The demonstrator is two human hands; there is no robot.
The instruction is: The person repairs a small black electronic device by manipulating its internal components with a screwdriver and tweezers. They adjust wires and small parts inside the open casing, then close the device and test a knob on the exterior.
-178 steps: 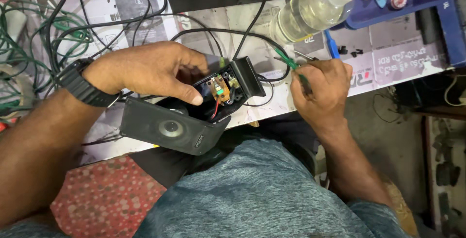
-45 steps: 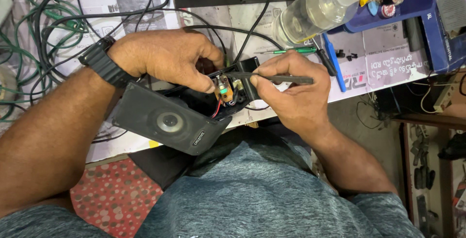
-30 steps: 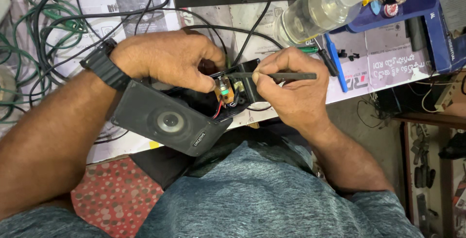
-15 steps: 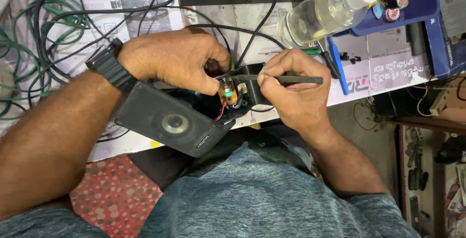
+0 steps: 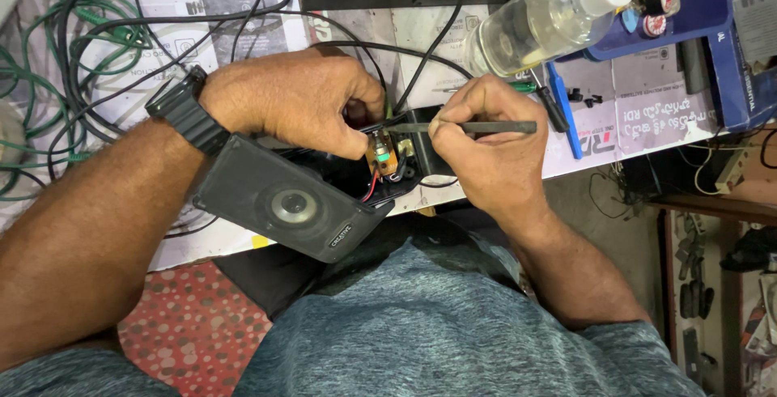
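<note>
A black speaker box point(image 5: 279, 199) lies opened at the table's front edge, its round driver facing up. My left hand point(image 5: 299, 97), a black watch on its wrist, grips the open end of the box and pinches a small circuit board point(image 5: 380, 154) with red wires. My right hand point(image 5: 477, 146) holds a thin dark tool point(image 5: 477, 127) like a pen, its tip reaching left to the board. The tool's tip is partly hidden by my fingers.
A clear plastic spray bottle point(image 5: 542, 21) lies behind my right hand. A blue tray point(image 5: 712, 33) with tape rolls stands at the back right. Black and green cables point(image 5: 73, 65) tangle on the left. A green-handled screwdriver point(image 5: 526, 87) lies by the bottle.
My right hand left the green-handled screwdriver on the table, took up the dark tool and brought its tip to the board. My left hand kept its grip on the speaker.
</note>
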